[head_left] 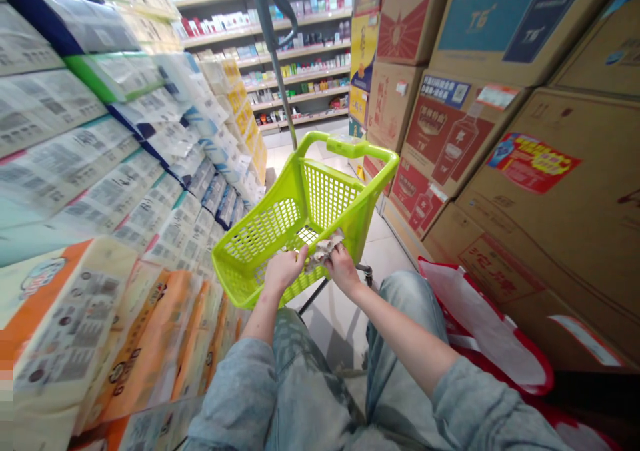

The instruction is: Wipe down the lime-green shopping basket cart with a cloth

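Observation:
In front of my knees stands a lime-green shopping cart [367,201] with perforated basket walls. My left hand [285,270] is closed around the basket's near rim. Just to its right, my right hand [343,269] grips a crumpled greyish-white cloth [323,248] and presses it to the same rim. Part of the cloth is covered by the fingers. The basket's inside shows its slotted floor and no goods that I can make out.
Packs of paper tissue [125,304] are piled high on the left. Cardboard cartons [540,171] form a wall on the right, with a red-edged white bag [495,324] beside my right knee. Shelves of small goods [300,71] and a grey pole with a looped handle [280,64] stand beyond the cart.

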The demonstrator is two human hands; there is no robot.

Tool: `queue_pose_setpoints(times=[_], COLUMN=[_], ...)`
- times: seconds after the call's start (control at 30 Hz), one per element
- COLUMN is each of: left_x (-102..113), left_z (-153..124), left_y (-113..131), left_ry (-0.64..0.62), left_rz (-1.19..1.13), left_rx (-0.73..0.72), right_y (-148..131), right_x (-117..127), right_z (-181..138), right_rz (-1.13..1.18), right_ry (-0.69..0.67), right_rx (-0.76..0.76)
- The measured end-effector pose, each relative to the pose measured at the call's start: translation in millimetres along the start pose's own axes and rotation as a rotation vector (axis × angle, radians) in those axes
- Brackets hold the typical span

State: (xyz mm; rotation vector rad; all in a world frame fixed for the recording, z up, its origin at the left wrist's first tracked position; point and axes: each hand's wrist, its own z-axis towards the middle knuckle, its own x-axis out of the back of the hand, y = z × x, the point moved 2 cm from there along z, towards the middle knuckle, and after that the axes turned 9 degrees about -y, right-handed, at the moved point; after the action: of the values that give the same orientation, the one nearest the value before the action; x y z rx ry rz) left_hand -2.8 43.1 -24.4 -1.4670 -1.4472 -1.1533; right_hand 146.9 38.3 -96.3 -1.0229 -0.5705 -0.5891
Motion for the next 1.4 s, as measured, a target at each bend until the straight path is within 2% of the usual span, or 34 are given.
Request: queue_pose_setpoints(times=[0.07, 0.13, 0.27, 0.33, 0.43, 0.53, 0.6, 0.7, 0.8, 0.87, 1.13, 1.27, 1.4], left_x=[1, 1, 1, 0, 0, -1, -2, -3, -2, -2, -2, -3, -2], left_z=[-1, -2, -3, -3, -4, -5, -7, -8, -8, -8, -4, -2, -1], left_y=[-2, -4, -5, -5, -4, -3, -2, 0, 1, 1, 2, 2, 6], left_ry=[0.0, 0.005, 0.014, 0.006, -0.007, -0.004, 0.003, 0.009, 0.015, 0.019, 0.01, 0.017, 0.018], left_rz=[-0.01, -0.031, -0.052, -0.052, -0.049, -0.043, -0.034, -0.026, -0.028, -0.025, -0.011, -0.003, -0.005], left_rx=[0.006, 0.002, -0.018, -0.028, -0.028, -0.031, -0.05, -0.08, -0.087, -0.088, -0.07, -0.07, -0.073], right_y=[12, 30, 72, 86, 90, 85, 85, 94, 110, 121, 150, 139, 112], right_x=[3, 11, 37, 53, 78, 89, 86, 68, 44, 29, -15, -18, -8], right_z=[2, 4, 3, 2, 10, 28, 39, 43, 30, 17, -9, -15, -13], right_rz=[0.01, 0.038, 0.149, 0.149, 0.111, 0.12, 0.141, 0.146, 0.139, 0.153, 0.222, 0.209, 0.139], right_ry=[-0.008, 0.031, 0.227, 0.338, 0.466, 0.487, 0.455, 0.359, 0.226, 0.164, 0.03, 0.044, 0.183], right_rx=[-0.018, -0.101, -0.36, -0.422, -0.367, -0.246, -0.251, -0.434, -0.645, -0.697, -0.715, -0.7, -0.56])
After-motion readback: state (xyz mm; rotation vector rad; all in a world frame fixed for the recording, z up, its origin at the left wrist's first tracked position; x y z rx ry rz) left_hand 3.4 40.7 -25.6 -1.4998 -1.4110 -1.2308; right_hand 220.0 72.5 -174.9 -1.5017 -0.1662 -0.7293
